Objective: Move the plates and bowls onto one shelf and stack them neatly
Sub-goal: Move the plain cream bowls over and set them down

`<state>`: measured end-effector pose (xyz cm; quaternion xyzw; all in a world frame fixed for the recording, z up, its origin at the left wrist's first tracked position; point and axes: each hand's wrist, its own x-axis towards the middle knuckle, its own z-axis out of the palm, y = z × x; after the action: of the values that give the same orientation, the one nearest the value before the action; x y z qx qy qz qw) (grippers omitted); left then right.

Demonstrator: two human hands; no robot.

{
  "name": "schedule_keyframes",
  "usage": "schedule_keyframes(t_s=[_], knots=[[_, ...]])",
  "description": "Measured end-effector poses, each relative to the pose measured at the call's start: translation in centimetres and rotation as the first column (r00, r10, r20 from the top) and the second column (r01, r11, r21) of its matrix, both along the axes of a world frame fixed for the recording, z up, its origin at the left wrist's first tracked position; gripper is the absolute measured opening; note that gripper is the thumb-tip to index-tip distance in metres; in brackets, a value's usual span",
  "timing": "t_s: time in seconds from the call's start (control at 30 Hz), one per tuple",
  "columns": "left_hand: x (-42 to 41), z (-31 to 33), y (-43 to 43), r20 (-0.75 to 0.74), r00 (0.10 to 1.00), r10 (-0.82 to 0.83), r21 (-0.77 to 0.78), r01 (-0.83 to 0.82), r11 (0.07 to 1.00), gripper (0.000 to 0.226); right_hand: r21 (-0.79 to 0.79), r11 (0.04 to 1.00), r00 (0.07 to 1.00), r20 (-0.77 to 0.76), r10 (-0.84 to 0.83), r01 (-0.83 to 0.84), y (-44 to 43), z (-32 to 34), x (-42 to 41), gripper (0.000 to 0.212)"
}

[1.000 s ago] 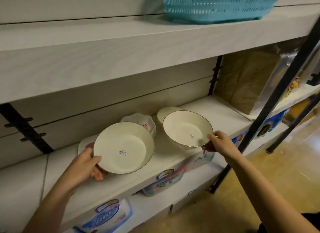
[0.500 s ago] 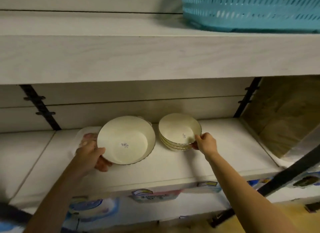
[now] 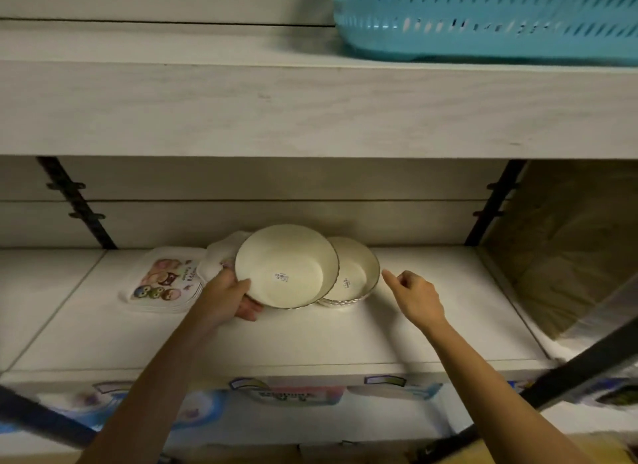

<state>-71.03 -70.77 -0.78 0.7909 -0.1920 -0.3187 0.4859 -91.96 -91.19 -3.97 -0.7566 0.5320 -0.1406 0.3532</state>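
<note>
My left hand (image 3: 226,299) grips near rim of cream bowl (image 3: 286,266), tilted, held above middle shelf (image 3: 345,332), overlapping bowl stack (image 3: 352,273) at its right. My right hand (image 3: 416,299) loosely curled, empty, just beside stack. Cartoon plates (image 3: 162,282) lie left; blue basket (image 3: 483,18) on upper shelf.

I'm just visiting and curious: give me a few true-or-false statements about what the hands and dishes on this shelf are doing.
1. The left hand holds the large cream bowl. True.
2. The right hand grips the bowl stack. False: it is beside the stack, holding nothing.
3. A blue basket sits on the upper shelf. True.
4. The cartoon trays lie right of the bowls. False: they lie left.
</note>
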Motion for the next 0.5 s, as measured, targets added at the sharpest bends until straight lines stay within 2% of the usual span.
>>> schedule_keyframes(t_s=[0.13, 0.3, 0.5], knots=[[-1.3, -0.7, -4.2, -0.052, 0.998, -0.042, -0.009, 0.041, 0.999, 0.034, -0.046, 0.995, 0.996, -0.007, 0.092, -0.092, -0.3, 0.4, -1.4, 0.05], [-1.7, -2.4, -8.0, -0.121, 0.991, -0.057, 0.038, 0.062, 0.997, 0.038, -0.068, 0.978, 0.979, -0.075, 0.191, -0.196, -0.7, 0.8, -3.0, 0.037], [-2.7, -3.4, -10.3, -0.034, 0.989, -0.145, 0.172, 0.148, 0.974, 0.045, -0.089, 0.964, 0.962, -0.138, 0.238, -0.251, -1.4, 1.1, -4.3, 0.032]])
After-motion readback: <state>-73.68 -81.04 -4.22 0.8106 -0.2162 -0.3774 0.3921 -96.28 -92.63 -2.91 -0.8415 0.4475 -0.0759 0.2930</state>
